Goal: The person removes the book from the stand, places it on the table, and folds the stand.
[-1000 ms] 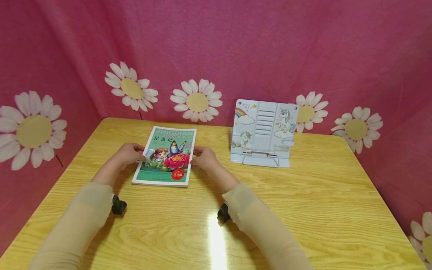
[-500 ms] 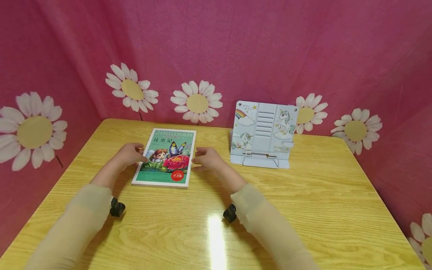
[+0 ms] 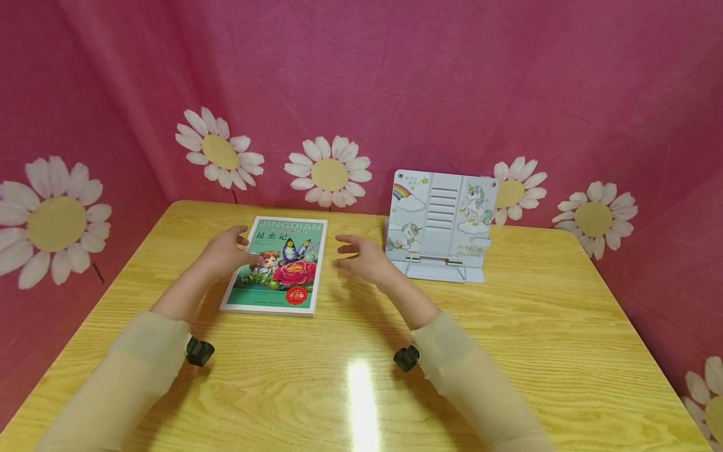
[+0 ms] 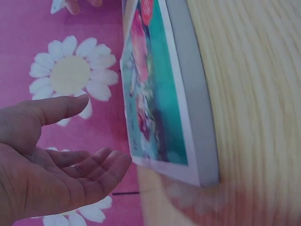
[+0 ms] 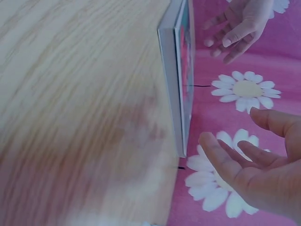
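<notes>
Green illustrated book [image 3: 275, 267], closed, face up, lying flat on the wooden table [image 3: 508, 351]

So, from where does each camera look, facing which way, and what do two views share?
Head: worn on the head, facing forward and down at the yellow wood-grain table, green rectangular paper book and white rectangular bookstand; left grip, right grip and beige sleeves show.
Left wrist: worn there, facing the book's cover; left grip shows, part of right grip at top.
Right wrist: worn there, facing the book's edge; both grips show.
Both wrist views share the book and pink flowered cloth.
</notes>
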Available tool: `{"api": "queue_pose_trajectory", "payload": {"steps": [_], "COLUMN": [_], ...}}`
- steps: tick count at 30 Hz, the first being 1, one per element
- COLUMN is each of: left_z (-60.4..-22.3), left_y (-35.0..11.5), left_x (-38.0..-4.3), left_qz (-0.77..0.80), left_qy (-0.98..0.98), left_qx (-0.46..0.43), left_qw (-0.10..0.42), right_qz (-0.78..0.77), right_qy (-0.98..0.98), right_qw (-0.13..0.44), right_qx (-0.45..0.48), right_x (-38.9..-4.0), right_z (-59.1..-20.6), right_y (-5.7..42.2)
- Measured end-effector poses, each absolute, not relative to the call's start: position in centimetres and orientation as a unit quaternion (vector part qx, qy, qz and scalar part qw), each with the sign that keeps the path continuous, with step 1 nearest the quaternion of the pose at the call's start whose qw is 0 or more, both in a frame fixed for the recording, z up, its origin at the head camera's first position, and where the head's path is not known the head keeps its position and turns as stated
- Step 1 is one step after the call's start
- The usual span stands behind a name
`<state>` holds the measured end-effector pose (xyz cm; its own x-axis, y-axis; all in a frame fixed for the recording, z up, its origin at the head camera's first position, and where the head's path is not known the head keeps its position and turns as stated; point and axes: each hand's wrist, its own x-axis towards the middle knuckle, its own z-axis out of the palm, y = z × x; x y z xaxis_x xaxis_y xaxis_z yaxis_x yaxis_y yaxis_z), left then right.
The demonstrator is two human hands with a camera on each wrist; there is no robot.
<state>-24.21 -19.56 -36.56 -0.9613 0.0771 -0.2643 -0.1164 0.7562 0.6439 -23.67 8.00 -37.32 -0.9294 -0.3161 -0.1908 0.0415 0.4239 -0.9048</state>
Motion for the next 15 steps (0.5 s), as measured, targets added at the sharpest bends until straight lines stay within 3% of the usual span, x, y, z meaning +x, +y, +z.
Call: {"api": "queue_pose_trajectory", "payload": {"steps": [15], "left_z": [-34.0], "left_y": [-16.7], "left_x": [-22.6], "left_qz": [0.373], "left_qy": [0.924], "left_qx": [0.039], "left_qw": [0.078], "right_qz": [-0.519], "right_qy": [0.836], "right_qw": [0.102], "right_qx": [-0.147], "right_x": [-22.1], "right_z": [-34.7], "right_y": [12.2]}}
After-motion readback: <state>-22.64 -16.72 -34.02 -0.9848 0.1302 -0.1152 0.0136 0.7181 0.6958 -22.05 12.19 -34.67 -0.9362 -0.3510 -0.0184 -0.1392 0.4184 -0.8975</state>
